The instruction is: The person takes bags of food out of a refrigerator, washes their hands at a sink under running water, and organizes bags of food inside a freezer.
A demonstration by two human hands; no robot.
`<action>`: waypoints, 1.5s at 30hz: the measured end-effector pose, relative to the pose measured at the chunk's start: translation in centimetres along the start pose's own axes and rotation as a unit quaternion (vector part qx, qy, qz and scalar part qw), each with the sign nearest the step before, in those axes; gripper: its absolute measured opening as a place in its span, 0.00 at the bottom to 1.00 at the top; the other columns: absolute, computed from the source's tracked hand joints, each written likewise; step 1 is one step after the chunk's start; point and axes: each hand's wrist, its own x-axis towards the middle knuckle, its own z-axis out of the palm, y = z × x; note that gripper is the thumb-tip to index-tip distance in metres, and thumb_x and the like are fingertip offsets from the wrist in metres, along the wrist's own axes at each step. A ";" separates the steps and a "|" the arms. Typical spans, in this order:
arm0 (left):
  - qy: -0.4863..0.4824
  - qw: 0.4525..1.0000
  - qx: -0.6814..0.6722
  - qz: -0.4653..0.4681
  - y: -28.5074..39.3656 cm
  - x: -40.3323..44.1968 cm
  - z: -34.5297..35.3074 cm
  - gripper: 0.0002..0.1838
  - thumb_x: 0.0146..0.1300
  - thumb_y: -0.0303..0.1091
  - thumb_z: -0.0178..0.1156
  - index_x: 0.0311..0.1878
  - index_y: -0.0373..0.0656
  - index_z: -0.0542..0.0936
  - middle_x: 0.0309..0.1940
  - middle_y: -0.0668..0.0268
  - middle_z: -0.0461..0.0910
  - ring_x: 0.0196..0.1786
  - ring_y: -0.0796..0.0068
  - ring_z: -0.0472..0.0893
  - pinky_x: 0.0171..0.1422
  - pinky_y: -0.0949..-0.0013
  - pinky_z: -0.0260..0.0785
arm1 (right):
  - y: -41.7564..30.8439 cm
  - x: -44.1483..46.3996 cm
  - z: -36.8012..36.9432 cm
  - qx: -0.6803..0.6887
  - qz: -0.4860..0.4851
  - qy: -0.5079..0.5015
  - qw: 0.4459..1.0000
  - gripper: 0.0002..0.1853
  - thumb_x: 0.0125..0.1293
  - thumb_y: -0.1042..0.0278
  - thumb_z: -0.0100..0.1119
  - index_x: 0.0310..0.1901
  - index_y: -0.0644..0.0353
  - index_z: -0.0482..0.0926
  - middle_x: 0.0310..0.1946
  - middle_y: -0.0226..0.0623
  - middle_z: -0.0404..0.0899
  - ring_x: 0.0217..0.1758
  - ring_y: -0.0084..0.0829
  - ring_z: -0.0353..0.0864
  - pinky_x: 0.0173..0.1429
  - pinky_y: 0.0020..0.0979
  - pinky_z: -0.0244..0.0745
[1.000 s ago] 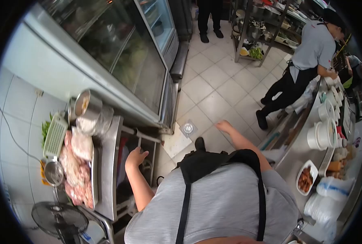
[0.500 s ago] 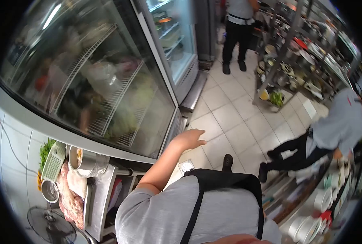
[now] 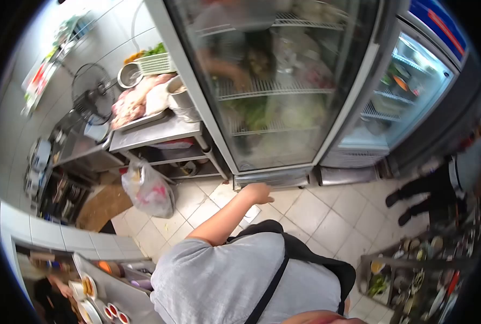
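Observation:
My left hand [image 3: 257, 193] is stretched forward over the tiled floor [image 3: 305, 208], just in front of the base of a tall glass-door fridge [image 3: 283, 124]. Its fingers look bent and are blurred, so whether they are closed is unclear; nothing shows in it. The fridge door is closed, with bags and green vegetables on its wire shelves. My right hand is out of sight, hidden beyond my body and black apron. Left of the fridge, raw meat [image 3: 129, 107] lies in a tray on a steel table [image 3: 159, 132], beside a metal pot [image 3: 181, 93].
A second, lit fridge [image 3: 394, 92] stands to the right. A filled plastic bag [image 3: 148, 189] sits on the floor at left. Other people stand at far right [image 3: 440, 183] and lower left [image 3: 54, 297]. A loaded rack [image 3: 413, 270] is at lower right, and a fan [image 3: 92, 92] at upper left.
The view has swung left, bringing the fridge to the centre and the bag into sight. My left hand has reached forward from beside the table; my right hand has gone from view.

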 end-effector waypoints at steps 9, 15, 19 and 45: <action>0.028 0.976 -0.081 -0.201 -4.4 -1.7 0.7 0.32 0.51 0.57 0.55 0.49 0.38 0.75 0.47 0.49 0.75 0.51 0.53 0.73 0.56 0.59 0.64 | -11.0 6.0 5.7 -0.104 -0.094 -0.169 0.976 0.13 0.58 0.61 0.51 0.35 0.62 0.78 0.29 0.44 0.77 0.30 0.38 0.76 0.32 0.36 0.70; 0.038 0.984 -0.092 -0.150 -2.0 5.7 -2.3 0.34 0.53 0.57 0.53 0.55 0.38 0.70 0.49 0.50 0.73 0.54 0.53 0.71 0.58 0.60 0.62 | -11.6 8.0 4.9 -0.129 -0.071 -0.186 0.971 0.12 0.58 0.61 0.51 0.35 0.61 0.78 0.27 0.43 0.77 0.27 0.37 0.76 0.29 0.35 0.70; 0.057 0.992 -0.082 -0.079 1.7 10.0 -6.1 0.30 0.53 0.53 0.54 0.53 0.38 0.71 0.51 0.50 0.72 0.54 0.54 0.71 0.58 0.60 0.62 | -11.0 10.6 1.6 -0.113 -0.017 -0.154 0.982 0.12 0.58 0.62 0.52 0.35 0.61 0.78 0.26 0.42 0.77 0.26 0.36 0.76 0.27 0.35 0.70; 0.057 0.986 -0.158 0.001 20.6 24.7 -12.7 0.31 0.57 0.50 0.54 0.57 0.36 0.67 0.56 0.50 0.67 0.60 0.54 0.66 0.63 0.62 0.57 | -20.7 27.7 -12.7 0.010 0.006 -0.097 0.995 0.16 0.57 0.60 0.52 0.42 0.63 0.75 0.36 0.44 0.77 0.32 0.36 0.79 0.32 0.36 0.74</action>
